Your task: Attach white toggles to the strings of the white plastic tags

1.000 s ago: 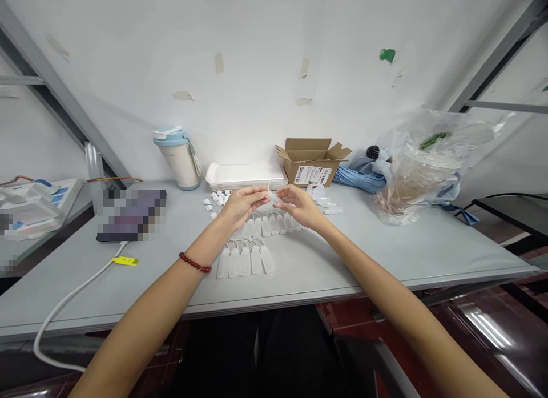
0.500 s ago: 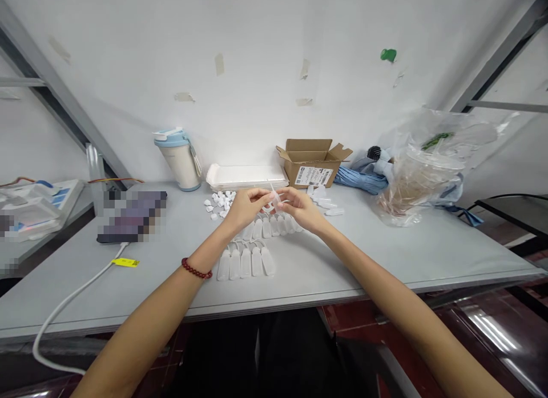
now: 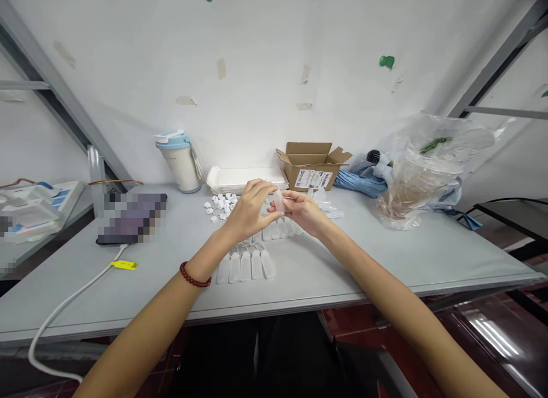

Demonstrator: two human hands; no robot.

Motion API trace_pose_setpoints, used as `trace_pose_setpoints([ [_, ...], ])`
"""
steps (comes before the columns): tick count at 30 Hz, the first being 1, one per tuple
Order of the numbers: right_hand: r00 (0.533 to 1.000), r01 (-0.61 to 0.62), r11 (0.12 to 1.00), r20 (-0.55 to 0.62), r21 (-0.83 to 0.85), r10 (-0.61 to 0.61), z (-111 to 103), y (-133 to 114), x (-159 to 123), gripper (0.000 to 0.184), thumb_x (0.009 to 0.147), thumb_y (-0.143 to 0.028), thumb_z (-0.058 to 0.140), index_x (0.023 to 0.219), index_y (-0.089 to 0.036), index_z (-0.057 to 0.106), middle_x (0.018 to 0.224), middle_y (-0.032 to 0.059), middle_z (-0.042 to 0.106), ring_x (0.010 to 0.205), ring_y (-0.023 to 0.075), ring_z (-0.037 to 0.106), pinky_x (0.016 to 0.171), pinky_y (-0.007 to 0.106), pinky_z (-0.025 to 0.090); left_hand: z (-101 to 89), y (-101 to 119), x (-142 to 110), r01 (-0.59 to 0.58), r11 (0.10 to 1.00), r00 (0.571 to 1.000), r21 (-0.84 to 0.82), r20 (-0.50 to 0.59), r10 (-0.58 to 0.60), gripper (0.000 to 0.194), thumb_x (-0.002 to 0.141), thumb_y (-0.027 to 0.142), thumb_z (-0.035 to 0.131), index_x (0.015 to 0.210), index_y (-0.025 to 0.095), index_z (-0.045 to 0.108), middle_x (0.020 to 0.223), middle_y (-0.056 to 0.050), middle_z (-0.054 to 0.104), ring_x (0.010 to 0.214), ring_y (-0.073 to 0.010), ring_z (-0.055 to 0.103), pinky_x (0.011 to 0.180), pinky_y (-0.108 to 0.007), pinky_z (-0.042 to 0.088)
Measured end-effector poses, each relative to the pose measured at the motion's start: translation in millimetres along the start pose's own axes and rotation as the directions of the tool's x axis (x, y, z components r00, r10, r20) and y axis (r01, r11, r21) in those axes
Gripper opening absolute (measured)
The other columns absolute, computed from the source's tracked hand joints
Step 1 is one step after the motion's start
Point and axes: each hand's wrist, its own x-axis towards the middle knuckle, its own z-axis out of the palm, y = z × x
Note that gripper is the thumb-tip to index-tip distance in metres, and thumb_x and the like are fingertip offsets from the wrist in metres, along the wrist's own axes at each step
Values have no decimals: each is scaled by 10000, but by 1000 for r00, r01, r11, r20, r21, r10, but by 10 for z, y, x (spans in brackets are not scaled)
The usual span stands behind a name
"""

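A small translucent plastic squeeze bottle (image 3: pixel 278 201) is held above the table between my two hands. My right hand (image 3: pixel 303 213) pinches it from the right with thumb and fingers. From the left, my left hand (image 3: pixel 248 210) spans it, fingertips at its upper end and thumb at its lower end. The bottle's thin tip is not visible. Below my hands, a front row of similar bottles (image 3: pixel 245 266) lies with thin bent tubes at their tops. Another row of bottles (image 3: pixel 276 231) is partly covered by my hands. White caps (image 3: pixel 220 204) are scattered beyond my left hand.
Loose bottles (image 3: pixel 327 204) lie right of my hands, before an open cardboard box (image 3: pixel 310 164). White trays (image 3: pixel 248 178) are stacked behind. A tumbler (image 3: pixel 180 164) and a phone (image 3: pixel 132 215) with cable (image 3: pixel 64 306) stand left; a plastic bag (image 3: pixel 419 187) and blue cloth (image 3: pixel 362 181) right.
The bottle has turned in my hands, and its thin tip, seen pointing up before, is now out of sight. My left hand has opened wider and reaches around the bottle's ends.
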Motion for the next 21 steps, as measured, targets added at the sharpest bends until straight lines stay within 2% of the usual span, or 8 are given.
trace_pose_setpoints([
  [6, 998, -28, 999, 61, -44, 30, -15, 5, 5, 268, 731, -309, 676, 960, -188, 605, 833, 48, 701, 821, 191, 667, 841, 383, 483, -74, 23, 23, -23, 1000, 996, 5, 89, 23, 363, 730, 236, 673, 1072, 182, 564, 1120, -105, 600, 1089, -282, 477, 896, -446, 420],
  [10, 989, 32, 945, 148, -326, 17, -87, -53, -13, 154, 776, -286, 627, 876, -170, 614, 781, 24, 677, 698, 135, 625, 698, 293, 480, -180, 112, 23, -32, 999, 974, -4, 225, 32, 261, 735, 224, 631, 986, 180, 577, 996, -84, 623, 997, -256, 496, 842, -393, 428],
  [12, 967, -1, 885, 226, -466, 120, -125, -136, -47, 139, 792, -286, 603, 846, -158, 612, 742, 16, 665, 653, 124, 616, 633, 264, 456, -231, 195, 2, -15, 1000, 944, -11, 328, 18, 225, 735, 253, 622, 943, 189, 564, 940, -69, 612, 948, -245, 501, 780, -358, 433],
  [13, 935, -37, 853, 284, -521, 214, -140, -183, -68, 151, 804, -295, 588, 855, -153, 608, 741, 18, 666, 647, 126, 623, 616, 259, 445, -251, 247, -13, 10, 1000, 925, -8, 380, -6, 216, 729, 274, 624, 915, 191, 553, 916, -63, 599, 920, -240, 503, 735, -338, 431],
  [14, 879, -71, 818, 351, -571, 322, -153, -228, -89, 169, 819, -305, 572, 870, -147, 603, 761, 27, 673, 654, 128, 633, 611, 255, 438, -266, 303, -29, 42, 999, 900, 0, 434, -38, 219, 714, 293, 631, 884, 191, 536, 889, -57, 581, 879, -231, 504, 684, -317, 423],
  [17, 646, -117, 718, 496, -686, 580, -164, -313, -133, 221, 851, -334, 535, 899, -124, 587, 890, 77, 687, 711, 137, 659, 619, 248, 435, -282, 475, -72, 69, 997, 818, 38, 570, -79, 267, 669, 335, 646, 814, 186, 478, 794, -28, 510, 750, -196, 481, 599, -284, 374],
  [19, 533, -111, 671, 526, -733, 663, -151, -318, -140, 255, 862, -352, 517, 899, -109, 586, 944, 106, 684, 737, 142, 663, 608, 240, 435, -273, 561, -89, 24, 999, 764, 36, 643, -41, 282, 663, 360, 644, 773, 187, 449, 748, -13, 475, 715, -183, 460, 592, -281, 353],
  [21, 467, -103, 641, 532, -761, 707, -131, -294, -133, 288, 866, -372, 505, 907, -100, 592, 946, 117, 685, 742, 144, 661, 580, 229, 430, -256, 604, -98, -9, 999, 713, 37, 700, -19, 282, 675, 375, 631, 742, 188, 431, 719, -8, 465, 705, -180, 450, 594, -284, 339],
])
